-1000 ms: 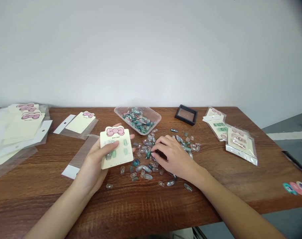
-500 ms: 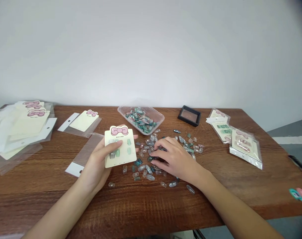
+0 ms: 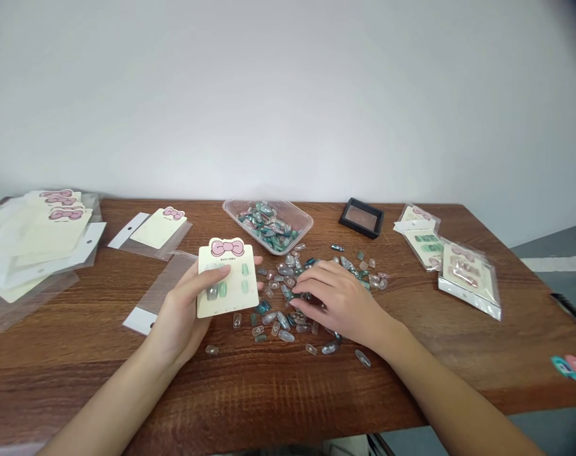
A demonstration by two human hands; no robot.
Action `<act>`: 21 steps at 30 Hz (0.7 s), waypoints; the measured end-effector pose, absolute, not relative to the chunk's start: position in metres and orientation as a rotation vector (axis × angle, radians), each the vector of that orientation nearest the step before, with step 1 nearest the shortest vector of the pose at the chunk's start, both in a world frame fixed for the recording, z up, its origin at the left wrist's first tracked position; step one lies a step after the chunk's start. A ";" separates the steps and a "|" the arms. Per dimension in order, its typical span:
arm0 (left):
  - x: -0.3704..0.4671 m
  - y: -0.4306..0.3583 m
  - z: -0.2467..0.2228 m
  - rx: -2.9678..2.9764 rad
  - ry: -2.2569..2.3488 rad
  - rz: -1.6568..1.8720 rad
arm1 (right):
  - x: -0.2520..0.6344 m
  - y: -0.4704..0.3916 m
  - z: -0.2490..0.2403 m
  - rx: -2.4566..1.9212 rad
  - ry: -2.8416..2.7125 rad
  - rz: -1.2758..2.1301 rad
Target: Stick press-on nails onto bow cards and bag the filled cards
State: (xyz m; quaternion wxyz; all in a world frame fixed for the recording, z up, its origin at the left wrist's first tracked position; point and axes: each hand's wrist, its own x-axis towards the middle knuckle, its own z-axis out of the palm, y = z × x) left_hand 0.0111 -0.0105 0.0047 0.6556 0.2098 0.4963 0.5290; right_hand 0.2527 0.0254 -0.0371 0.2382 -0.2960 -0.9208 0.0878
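My left hand (image 3: 180,307) grips a cream card (image 3: 233,304) with a pink bow at its top, thumb across the front and fingers behind. Several green and greyish press-on nails sit on this card in two groups, partly covered by the thumb. My right hand (image 3: 338,301) is low over a loose pile of press-on nails (image 3: 284,320) in clear, grey and teal. Its thumb and index finger come together on a small greenish press-on nail (image 3: 289,295), partly hidden by the fingertips.
Behind the pile stands a clear plastic tub (image 3: 301,235) of more nails, with a small black frame (image 3: 362,218) to its right. Stacked bow cards (image 3: 54,234) lie at far left, near a bagged card (image 3: 159,228) and a clear bag (image 3: 166,285). Packed nail sets (image 3: 468,275) lie at right.
My right thumb and index finger have drawn closer together over the pile. The card in my left hand has shifted very slightly left.
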 end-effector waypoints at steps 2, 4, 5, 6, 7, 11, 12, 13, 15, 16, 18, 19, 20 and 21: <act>0.011 -0.010 0.004 0.478 1.117 1.202 | 0.254 0.025 -0.036 -0.825 -2.481 0.288; 0.011 -0.010 0.005 0.480 1.117 1.193 | 0.253 0.023 -0.034 -0.811 -2.467 0.334; 0.012 -0.010 0.006 0.481 1.119 1.189 | 0.252 0.021 -0.033 -0.792 -2.471 0.355; 0.012 -0.010 0.008 0.483 1.123 1.188 | 0.251 0.020 -0.032 -0.769 -2.479 0.374; 0.013 -0.010 0.009 0.484 1.129 1.188 | 0.250 0.019 -0.032 -0.744 -2.492 0.393; 0.013 -0.011 0.011 0.484 1.135 1.192 | 0.247 0.013 -0.029 -0.651 -2.524 0.398; 0.013 -0.011 0.010 0.479 1.130 1.189 | 0.246 0.011 -0.029 -0.631 -2.542 0.383; 0.013 -0.011 0.010 0.472 1.122 1.187 | 0.245 0.009 -0.029 -0.613 -2.566 0.364; 0.011 -0.010 0.008 0.453 1.106 1.186 | 0.242 0.004 -0.029 -0.567 -2.638 0.326; 0.011 -0.010 0.007 0.446 1.098 1.185 | 0.240 0.001 -0.029 -0.540 -2.676 0.309; 0.010 -0.009 0.006 0.447 1.082 1.188 | 0.236 -0.005 -0.031 -0.484 -2.738 0.289; 0.010 -0.009 0.006 0.451 1.076 1.190 | 0.234 -0.007 -0.031 -0.461 -2.761 0.280; 0.010 -0.008 0.006 0.455 1.071 1.191 | 0.232 -0.009 -0.032 -0.442 -2.781 0.274; 0.010 -0.008 0.006 0.455 1.068 1.194 | 0.231 -0.011 -0.033 -0.431 -2.797 0.266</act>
